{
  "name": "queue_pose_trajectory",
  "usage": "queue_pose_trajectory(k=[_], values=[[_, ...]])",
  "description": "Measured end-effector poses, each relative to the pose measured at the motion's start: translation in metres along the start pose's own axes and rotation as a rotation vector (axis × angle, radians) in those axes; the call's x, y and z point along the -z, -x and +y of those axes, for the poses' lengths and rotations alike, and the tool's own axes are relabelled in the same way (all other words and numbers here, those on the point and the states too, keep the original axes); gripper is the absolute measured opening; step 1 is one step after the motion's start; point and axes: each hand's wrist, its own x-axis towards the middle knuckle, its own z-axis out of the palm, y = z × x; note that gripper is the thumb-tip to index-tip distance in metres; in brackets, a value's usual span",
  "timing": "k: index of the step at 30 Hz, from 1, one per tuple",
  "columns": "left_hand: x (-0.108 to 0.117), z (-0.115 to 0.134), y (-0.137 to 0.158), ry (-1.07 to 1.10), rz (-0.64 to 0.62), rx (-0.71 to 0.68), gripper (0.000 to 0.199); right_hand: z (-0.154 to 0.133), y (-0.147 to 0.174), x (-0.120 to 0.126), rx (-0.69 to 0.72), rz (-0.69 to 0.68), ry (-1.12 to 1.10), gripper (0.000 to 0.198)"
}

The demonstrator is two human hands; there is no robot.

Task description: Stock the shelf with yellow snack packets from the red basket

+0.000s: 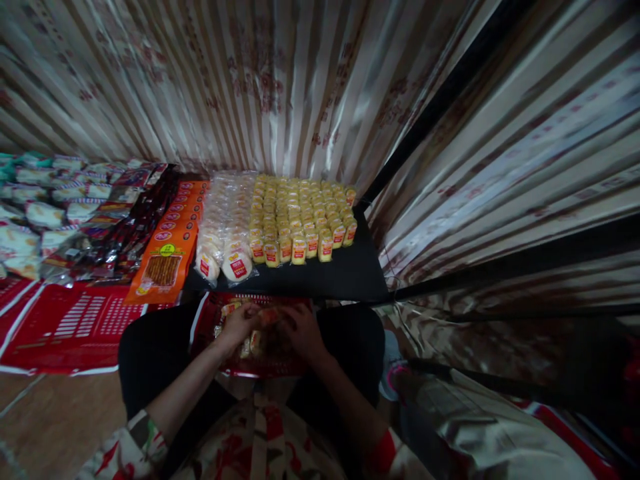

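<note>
Over a red basket [200, 327] on my lap, my left hand [241, 325] and my right hand [303, 331] come close together. Between their fingertips is a small wrapped snack [270, 316] with reddish print, dim and partly covered by the fingers. Both hands are closed on its ends. Inside the basket, below my hands, lie more small yellowish wrapped snacks [245, 348]. Just ahead on a black board [320, 283] stand rows of yellow wrapped cakes [299, 248]. To their left are rows of round white packaged cakes [237, 264].
Left of the cakes lies an orange snack packet [163, 263], beside dark red packets [135, 220] and white packets [45, 213]. More red baskets [75, 327] stand below them. Striped curtains [280, 87] hang behind; a black pole [425, 127] slants at the right.
</note>
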Motion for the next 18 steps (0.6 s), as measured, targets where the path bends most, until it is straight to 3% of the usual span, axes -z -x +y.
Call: queue_pose_trajectory(k=[4,7,12,18], values=[[0.009,0.028,0.011,-0.014,-0.090,-0.045,0.018,-0.007,0.004,0.020,0.119,0.022,0.051,0.029],[0.013,0.047,0.011,-0.142,-0.152,-0.119,0.020,-0.012,0.005,0.035,0.206,0.024,0.063,0.025],[0.009,0.080,-0.005,-0.404,-0.273,-0.301,0.023,-0.018,0.006,0.055,0.328,0.045,0.071,0.036],[-0.015,0.142,-0.018,-0.644,-0.260,-0.429,0.030,-0.009,0.002,0.076,0.292,0.213,0.132,0.039]])
